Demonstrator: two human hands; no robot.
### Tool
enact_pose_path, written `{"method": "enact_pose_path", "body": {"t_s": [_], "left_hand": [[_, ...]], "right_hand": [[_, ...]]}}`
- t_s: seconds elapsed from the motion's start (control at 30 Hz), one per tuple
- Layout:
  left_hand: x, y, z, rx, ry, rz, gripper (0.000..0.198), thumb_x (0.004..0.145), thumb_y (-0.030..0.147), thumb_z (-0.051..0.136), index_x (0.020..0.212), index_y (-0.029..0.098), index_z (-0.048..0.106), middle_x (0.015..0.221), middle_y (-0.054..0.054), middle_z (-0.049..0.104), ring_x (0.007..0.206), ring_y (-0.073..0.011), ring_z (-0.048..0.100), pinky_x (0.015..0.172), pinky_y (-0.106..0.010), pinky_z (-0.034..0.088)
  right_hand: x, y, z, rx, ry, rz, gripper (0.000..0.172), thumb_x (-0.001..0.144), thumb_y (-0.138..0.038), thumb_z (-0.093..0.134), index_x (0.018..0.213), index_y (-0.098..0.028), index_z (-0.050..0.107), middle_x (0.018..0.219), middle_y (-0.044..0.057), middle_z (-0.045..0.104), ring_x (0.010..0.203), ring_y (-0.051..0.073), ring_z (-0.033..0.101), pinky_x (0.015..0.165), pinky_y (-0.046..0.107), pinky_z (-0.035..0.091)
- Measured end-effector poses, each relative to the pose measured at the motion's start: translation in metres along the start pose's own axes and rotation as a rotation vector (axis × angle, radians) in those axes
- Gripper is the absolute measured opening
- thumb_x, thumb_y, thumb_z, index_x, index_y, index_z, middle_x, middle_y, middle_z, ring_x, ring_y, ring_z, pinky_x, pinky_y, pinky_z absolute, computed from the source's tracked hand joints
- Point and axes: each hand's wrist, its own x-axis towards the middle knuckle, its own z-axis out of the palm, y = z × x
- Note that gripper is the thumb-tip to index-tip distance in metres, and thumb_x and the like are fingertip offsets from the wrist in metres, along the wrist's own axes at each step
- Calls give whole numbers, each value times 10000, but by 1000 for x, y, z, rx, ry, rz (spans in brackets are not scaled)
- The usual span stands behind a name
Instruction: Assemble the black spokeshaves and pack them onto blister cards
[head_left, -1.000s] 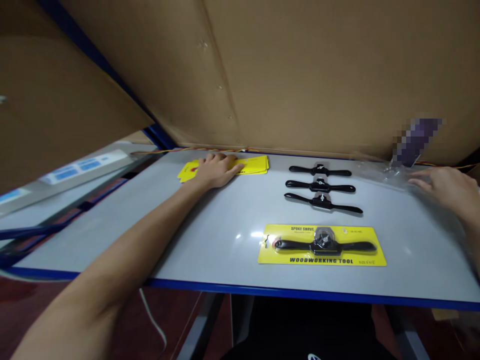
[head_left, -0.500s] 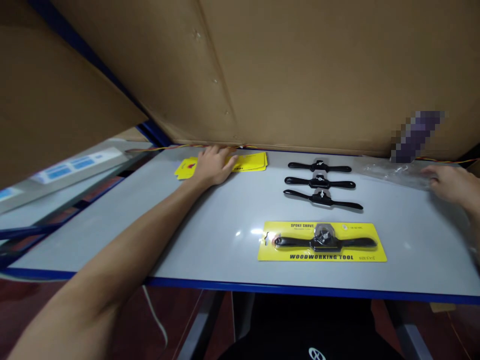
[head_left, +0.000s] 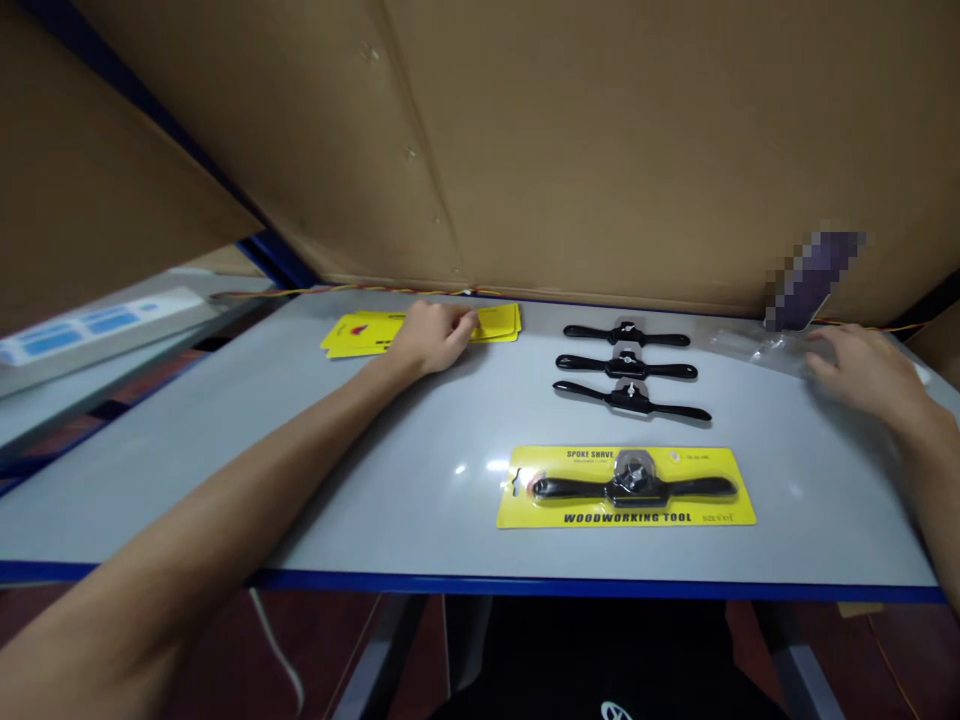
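Note:
My left hand point(head_left: 431, 335) rests on a stack of yellow backing cards point(head_left: 499, 320) at the far left of the grey table point(head_left: 375, 470), its fingers curled and pinching at the top card. My right hand point(head_left: 862, 375) lies at the far right with fingers stretched out, touching a pile of clear plastic bags point(head_left: 750, 343). Between the hands lie three bare black spokeshaves point(head_left: 626, 367) in a row. Nearer to me lies one spokeshave packed on a yellow card point(head_left: 626, 487) printed "WOODWORKING TOOL".
Tall brown cardboard sheets point(head_left: 600, 150) wall off the back and left of the table. A thin orange wire point(head_left: 360, 289) runs along the table's back edge. To the left, a grey shelf carries a white and blue strip point(head_left: 90, 325). The table has a blue front edge point(head_left: 562, 587).
My left hand's fingers have gone from lying flat on the yellow cards to curled on them. My right hand has shifted on the clear bags. The view has drifted slightly.

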Motion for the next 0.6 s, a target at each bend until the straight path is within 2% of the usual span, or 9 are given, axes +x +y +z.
{"method": "enact_pose_path", "body": {"t_s": [0.07, 0.1, 0.17, 0.23, 0.37, 0.47, 0.53, 0.6], "left_hand": [[-1, 8, 0, -10, -19, 7, 601, 946, 474, 272, 933, 147, 776, 665, -97, 680, 648, -246, 625, 684, -363, 411], [-1, 12, 1, -16, -22, 14, 610, 945, 485, 277, 963, 139, 779, 686, -100, 694, 650, -244, 627, 673, -356, 412], [-2, 18, 1, -37, -18, 24, 612, 934, 495, 299, 1032, 130, 781, 730, -105, 725, 669, -244, 644, 672, -343, 427], [-3, 22, 2, -52, -16, 27, 604, 921, 493, 321, 1079, 131, 778, 747, -102, 741, 682, -245, 661, 682, -330, 444], [-3, 22, 2, -50, -23, 26, 590, 909, 488, 338, 1118, 145, 770, 746, -87, 747, 686, -244, 679, 693, -319, 459], [-3, 20, 1, -27, -46, 44, 591, 912, 492, 342, 1149, 152, 763, 764, -86, 753, 691, -253, 687, 690, -327, 458], [-4, 21, 1, -7, -54, 53, 595, 920, 494, 336, 1153, 151, 764, 778, -95, 758, 708, -265, 694, 693, -336, 461], [-4, 22, 2, 7, -50, 57, 601, 928, 493, 325, 1151, 151, 767, 780, -102, 761, 726, -273, 698, 701, -341, 466]], "right_hand": [[-7, -12, -12, 110, 112, -57, 426, 960, -394, 455, 1205, -134, 686, 1268, 221, 714, 1102, 369, 684, 886, 462, 525], [-12, -20, -17, 205, 159, -134, 368, 960, -400, 475, 1133, -165, 698, 1214, 185, 739, 1052, 339, 699, 867, 437, 527], [-22, -41, -27, 391, 159, -315, 315, 992, -437, 473, 1009, -219, 699, 1057, 117, 778, 918, 276, 716, 780, 383, 528], [-33, -65, -33, 436, 163, -467, 311, 997, -461, 476, 942, -248, 696, 944, 74, 780, 829, 263, 709, 761, 401, 520], [-56, -106, -39, 568, 38, -728, 272, 1000, -432, 519, 917, -267, 718, 889, 60, 773, 798, 251, 705, 758, 418, 537], [-69, -123, -41, 650, -86, -853, 224, 980, -426, 593, 902, -250, 709, 1017, 80, 785, 883, 248, 725, 796, 418, 562], [-74, -129, -42, 683, -137, -884, 188, 980, -396, 603, 916, -243, 693, 1052, 75, 785, 901, 230, 733, 817, 402, 568], [-77, -130, -44, 697, -197, -848, 177, 939, -420, 660, 975, -247, 672, 1058, 64, 786, 893, 230, 738, 794, 395, 574]]}}
